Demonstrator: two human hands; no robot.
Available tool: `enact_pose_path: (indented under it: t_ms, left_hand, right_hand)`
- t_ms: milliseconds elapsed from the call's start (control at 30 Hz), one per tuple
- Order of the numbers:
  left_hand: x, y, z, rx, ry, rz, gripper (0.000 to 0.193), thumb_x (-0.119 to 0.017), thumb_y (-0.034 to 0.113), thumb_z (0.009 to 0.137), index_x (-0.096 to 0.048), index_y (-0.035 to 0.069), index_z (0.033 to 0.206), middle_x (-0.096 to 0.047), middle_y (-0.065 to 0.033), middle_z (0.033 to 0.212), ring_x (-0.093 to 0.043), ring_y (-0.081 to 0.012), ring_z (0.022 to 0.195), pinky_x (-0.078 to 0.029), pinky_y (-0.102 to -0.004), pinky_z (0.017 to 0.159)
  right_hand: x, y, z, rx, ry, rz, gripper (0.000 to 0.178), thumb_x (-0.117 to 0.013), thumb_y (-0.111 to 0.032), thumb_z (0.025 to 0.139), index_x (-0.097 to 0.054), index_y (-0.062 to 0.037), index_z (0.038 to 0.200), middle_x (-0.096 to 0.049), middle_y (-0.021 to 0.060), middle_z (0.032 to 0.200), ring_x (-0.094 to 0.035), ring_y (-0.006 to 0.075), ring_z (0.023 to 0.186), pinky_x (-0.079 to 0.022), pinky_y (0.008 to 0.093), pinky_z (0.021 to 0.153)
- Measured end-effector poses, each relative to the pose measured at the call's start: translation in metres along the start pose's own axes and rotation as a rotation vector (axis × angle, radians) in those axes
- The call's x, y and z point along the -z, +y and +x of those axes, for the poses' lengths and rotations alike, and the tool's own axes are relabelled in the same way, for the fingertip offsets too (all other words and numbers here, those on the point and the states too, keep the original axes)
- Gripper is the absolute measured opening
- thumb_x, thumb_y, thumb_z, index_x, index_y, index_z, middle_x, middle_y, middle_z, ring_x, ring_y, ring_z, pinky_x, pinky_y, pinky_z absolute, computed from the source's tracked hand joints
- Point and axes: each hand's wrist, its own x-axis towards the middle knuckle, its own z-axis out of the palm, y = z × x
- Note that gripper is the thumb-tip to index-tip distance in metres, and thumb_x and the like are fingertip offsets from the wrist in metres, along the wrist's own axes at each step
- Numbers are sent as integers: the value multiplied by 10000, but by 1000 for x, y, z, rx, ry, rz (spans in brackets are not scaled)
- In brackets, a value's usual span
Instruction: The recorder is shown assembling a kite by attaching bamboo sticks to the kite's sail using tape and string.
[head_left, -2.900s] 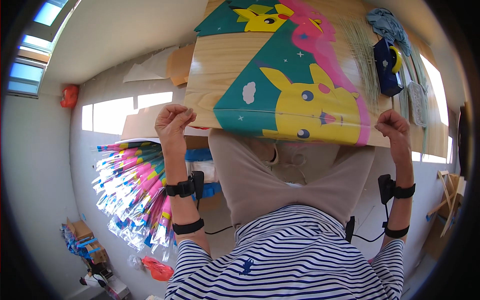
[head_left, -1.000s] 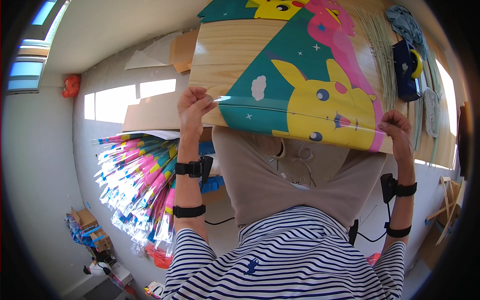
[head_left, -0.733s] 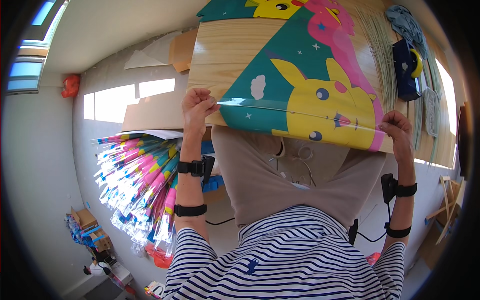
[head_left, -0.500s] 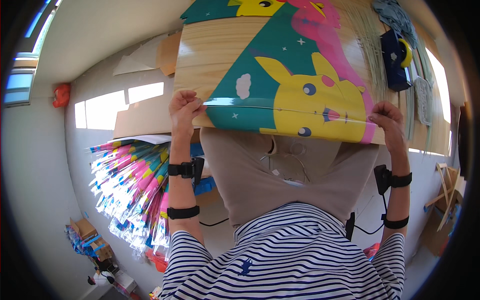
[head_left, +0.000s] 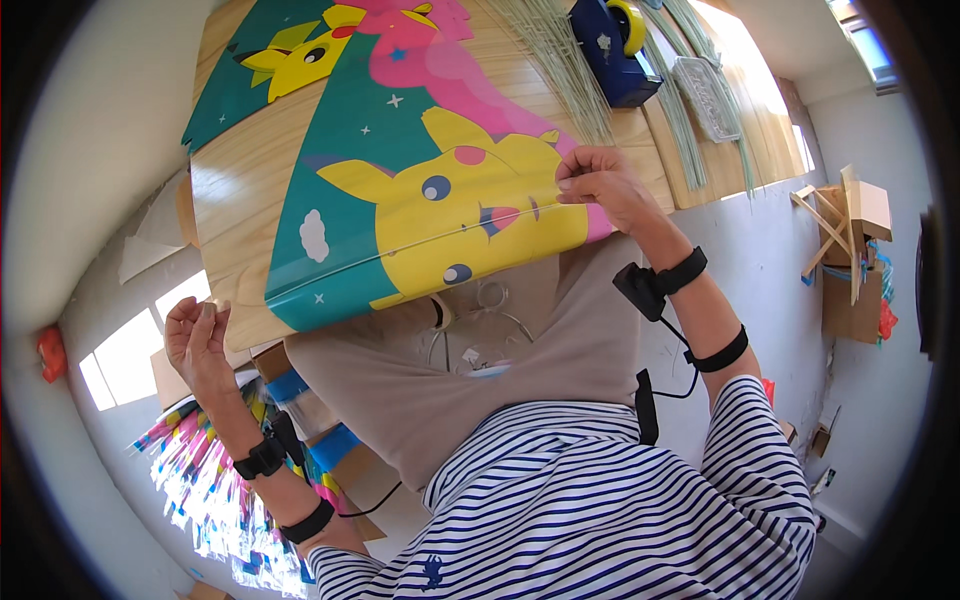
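While left hand (head_left: 200, 345) and right hand (head_left: 608, 188) curl by sheet (head_left: 405, 205), pinch unclear, tape dispenser (head_left: 610, 60) and sticks (head_left: 678, 135) lie toward bench's right edge (head_left: 768, 130).

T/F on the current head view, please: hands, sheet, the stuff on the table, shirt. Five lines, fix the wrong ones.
1. The left hand is out beyond the green end of the printed sheet. True.
2. The right hand is also at the green end. False: it is at the pink end.
3. The dark blue tape dispenser carries a yellow roll. True.
4. The clear plastic box is to the left of the dispenser. False: it is to the right.
5. The person's shirt is striped dark and white. True.
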Motion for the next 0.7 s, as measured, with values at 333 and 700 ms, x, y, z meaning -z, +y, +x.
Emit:
enact_pose_path:
  t_ms: [333,700]
  left_hand:
    - [-4,-1,-1,10,-19,14,210,-654,-68,896,-590,6,1082,-610,-63,948,-663,-158,897,-607,-408,956]
    - [4,-6,2,24,-1,9,221,-671,-66,886,-603,5,1085,-630,-73,961,-672,-164,896,-613,-409,943]
  right_hand:
    - [-8,7,-1,-18,52,60,48,-652,63,831,-651,26,862,-622,48,797,-596,125,687,-515,264,664]
    - [-6,11,5,-52,3,-6,64,-640,33,866,-647,-6,916,-615,19,887,-641,119,815,-586,281,805]
